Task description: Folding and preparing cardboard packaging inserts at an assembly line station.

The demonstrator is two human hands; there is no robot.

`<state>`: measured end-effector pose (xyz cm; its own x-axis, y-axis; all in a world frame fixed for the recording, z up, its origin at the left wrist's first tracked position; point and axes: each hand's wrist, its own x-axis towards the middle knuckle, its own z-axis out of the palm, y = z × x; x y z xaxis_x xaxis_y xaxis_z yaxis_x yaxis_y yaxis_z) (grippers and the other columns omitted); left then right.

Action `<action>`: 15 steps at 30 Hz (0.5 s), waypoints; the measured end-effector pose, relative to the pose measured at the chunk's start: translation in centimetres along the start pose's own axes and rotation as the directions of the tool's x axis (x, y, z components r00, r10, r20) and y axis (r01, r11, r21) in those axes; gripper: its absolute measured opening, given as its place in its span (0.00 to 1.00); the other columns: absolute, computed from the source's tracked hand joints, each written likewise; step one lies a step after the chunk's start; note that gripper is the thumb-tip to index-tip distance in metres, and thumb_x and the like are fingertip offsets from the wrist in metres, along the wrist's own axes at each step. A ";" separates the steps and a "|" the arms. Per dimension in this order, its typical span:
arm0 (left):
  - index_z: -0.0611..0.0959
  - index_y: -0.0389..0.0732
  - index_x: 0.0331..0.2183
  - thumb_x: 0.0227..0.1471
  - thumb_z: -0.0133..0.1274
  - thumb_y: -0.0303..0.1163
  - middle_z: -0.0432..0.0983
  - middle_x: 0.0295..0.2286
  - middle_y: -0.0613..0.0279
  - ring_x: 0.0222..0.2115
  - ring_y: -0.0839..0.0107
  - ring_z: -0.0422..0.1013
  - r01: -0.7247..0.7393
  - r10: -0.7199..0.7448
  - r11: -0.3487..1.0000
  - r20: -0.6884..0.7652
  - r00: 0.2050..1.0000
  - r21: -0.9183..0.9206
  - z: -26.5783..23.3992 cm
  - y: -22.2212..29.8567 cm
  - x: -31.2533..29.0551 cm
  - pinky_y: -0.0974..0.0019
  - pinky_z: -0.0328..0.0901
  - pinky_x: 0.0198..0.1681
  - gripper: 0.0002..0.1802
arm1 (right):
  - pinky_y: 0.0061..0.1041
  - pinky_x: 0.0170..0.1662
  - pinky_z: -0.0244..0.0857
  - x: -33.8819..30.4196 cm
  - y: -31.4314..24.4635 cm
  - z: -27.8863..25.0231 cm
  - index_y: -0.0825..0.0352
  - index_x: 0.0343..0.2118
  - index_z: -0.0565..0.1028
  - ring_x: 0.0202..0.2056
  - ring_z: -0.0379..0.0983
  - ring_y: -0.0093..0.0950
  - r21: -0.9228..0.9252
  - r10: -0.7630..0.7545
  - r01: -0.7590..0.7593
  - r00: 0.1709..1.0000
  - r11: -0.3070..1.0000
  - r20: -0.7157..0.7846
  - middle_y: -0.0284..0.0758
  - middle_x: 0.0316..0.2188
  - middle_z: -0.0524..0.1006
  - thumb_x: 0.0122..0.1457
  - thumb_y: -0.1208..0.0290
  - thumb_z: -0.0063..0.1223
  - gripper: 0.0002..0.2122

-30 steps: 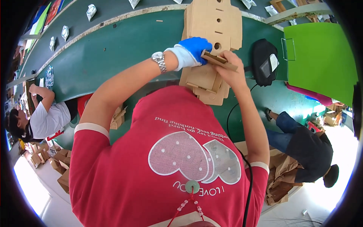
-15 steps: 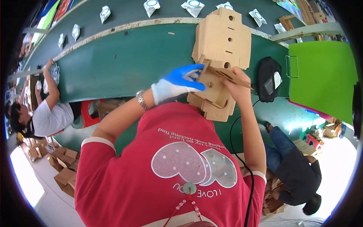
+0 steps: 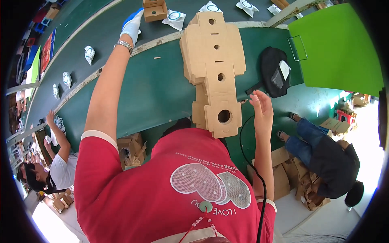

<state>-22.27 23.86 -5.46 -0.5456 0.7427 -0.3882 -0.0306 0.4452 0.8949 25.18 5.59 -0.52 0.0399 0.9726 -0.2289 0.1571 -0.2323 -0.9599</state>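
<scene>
My left hand (image 3: pixel 132 25), in a blue and white glove, is stretched far out over the dark belt (image 3: pixel 109 32). Its fingers point away from me, and their grip is hidden; a bit of white shows beside them. Just right of it sits a folded cardboard box (image 3: pixel 155 13) with a round hole. My bare right hand (image 3: pixel 262 106) hovers right of the stack of flat die-cut cardboard blanks (image 3: pixel 230 52). Its fingers are loosely bent and apart, with nothing in them. The top blank has several round holes and overhangs the table's near edge.
White wrapped packets (image 3: pixel 175 18) with blue rings are spaced along the belt. A black bag (image 3: pixel 275 73) lies right of the blanks on the green table (image 3: pixel 158 89). Beyond stands a bright green panel (image 3: pixel 336 48). A black cable hangs by my right arm. People sit left and right.
My left hand has gone from the box blank to the far belt, where a folded box now stands. My right hand has let go of the cardboard and drawn back. The view has shifted.
</scene>
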 end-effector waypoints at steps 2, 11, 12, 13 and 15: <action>0.72 0.45 0.58 0.52 0.53 0.58 0.69 0.55 0.52 0.55 0.59 0.66 -0.326 0.367 0.875 -0.049 0.929 0.357 1.0 -1.5 -2.0 0.58 0.60 0.56 0.38 | 0.25 0.51 0.66 -1.2 1.2 -0.5 0.75 0.50 0.69 0.49 0.71 0.28 -0.193 0.048 -0.071 0.992 0.979 -0.120 0.40 0.47 0.73 0.62 0.66 0.56 0.19; 0.61 0.33 0.61 0.59 0.44 0.60 0.57 0.61 0.46 0.62 0.57 0.54 0.740 -0.491 0.628 0.615 0.617 -0.241 3.8 -11.6 -30.9 0.51 0.58 0.60 0.44 | 0.43 0.66 0.43 -5.5 4.7 3.1 0.79 0.63 0.49 0.64 0.47 0.53 -0.554 -0.027 0.157 0.972 0.818 0.235 0.59 0.61 0.54 0.60 0.63 0.57 0.37; 0.60 0.34 0.62 0.61 0.41 0.58 0.54 0.62 0.47 0.64 0.59 0.52 0.729 -0.371 0.617 0.707 0.602 -0.297 4.1 -12.7 -32.7 0.54 0.55 0.62 0.42 | 0.43 0.67 0.41 -5.9 4.7 3.3 0.81 0.64 0.46 0.66 0.43 0.54 -0.589 -0.045 0.177 0.972 0.788 0.231 0.61 0.63 0.50 0.60 0.64 0.56 0.39; 0.60 0.34 0.62 0.61 0.41 0.58 0.54 0.62 0.47 0.64 0.59 0.52 0.723 -0.364 0.607 0.693 0.622 -0.330 4.8 -14.0 -33.8 0.54 0.55 0.62 0.42 | 0.42 0.68 0.37 -5.9 3.5 3.6 0.83 0.64 0.42 0.67 0.37 0.55 -0.570 0.040 0.124 0.963 0.812 0.266 0.63 0.65 0.43 0.61 0.64 0.56 0.41; 0.57 0.36 0.63 0.57 0.38 0.20 0.55 0.61 0.36 0.64 0.45 0.49 -0.228 0.255 0.965 0.693 0.674 -0.133 6.0 -15.8 -35.2 0.57 0.50 0.64 0.32 | 0.42 0.68 0.37 -6.3 2.4 3.8 0.82 0.64 0.42 0.67 0.37 0.55 -0.553 0.011 0.168 0.952 0.816 0.306 0.62 0.65 0.42 0.61 0.64 0.55 0.41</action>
<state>2.45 -6.38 -7.28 0.2044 0.9610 -0.1863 -0.0169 0.1937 0.9809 21.56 -1.08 -2.04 -0.2622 0.9241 -0.2781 0.6805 -0.0273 -0.7322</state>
